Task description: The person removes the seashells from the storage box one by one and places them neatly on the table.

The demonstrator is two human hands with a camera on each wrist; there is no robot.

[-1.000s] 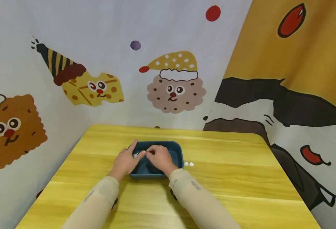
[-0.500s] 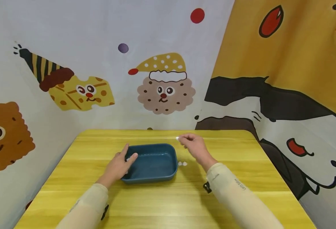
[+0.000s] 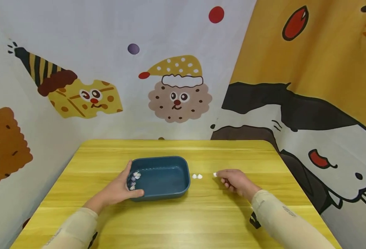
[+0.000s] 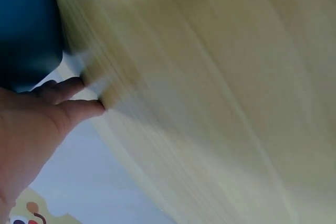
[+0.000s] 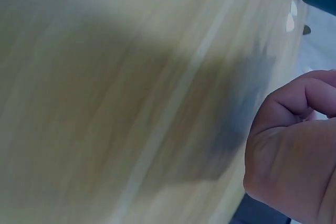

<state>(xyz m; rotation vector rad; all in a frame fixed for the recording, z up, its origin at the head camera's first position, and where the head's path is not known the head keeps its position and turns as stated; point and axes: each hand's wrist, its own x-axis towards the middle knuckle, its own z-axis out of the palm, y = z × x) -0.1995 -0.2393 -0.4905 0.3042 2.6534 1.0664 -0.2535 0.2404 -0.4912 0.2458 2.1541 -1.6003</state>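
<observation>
From my remote post, the head view gives me a blue tray a little left of centre on the yellow tabletop. The person's left hand spans the tray's left end, thumb along the near left corner and a finger up at the far left corner. That grip is spread wide and touches the tray; how firmly it presses, I cannot tell.

On the right, the other grip is closed down to a pinch: the right hand holds a small white piece at its fingertips, its remaining fingers curled under. I cannot make out whether the piece touches the tabletop. It sits to the right of two loose white pieces, which lie close beside each other just off the tray's right end.

Inside the tray I see a small cluster of white and bluish pieces gathered along the left wall. My left wrist view is partly blurred, with the tray's dark corner close to the fingers. Pale sleeves cover both forearms. On the far side I have a hanging cloth printed with cartoon figures, among them a round biscuit with a face.
</observation>
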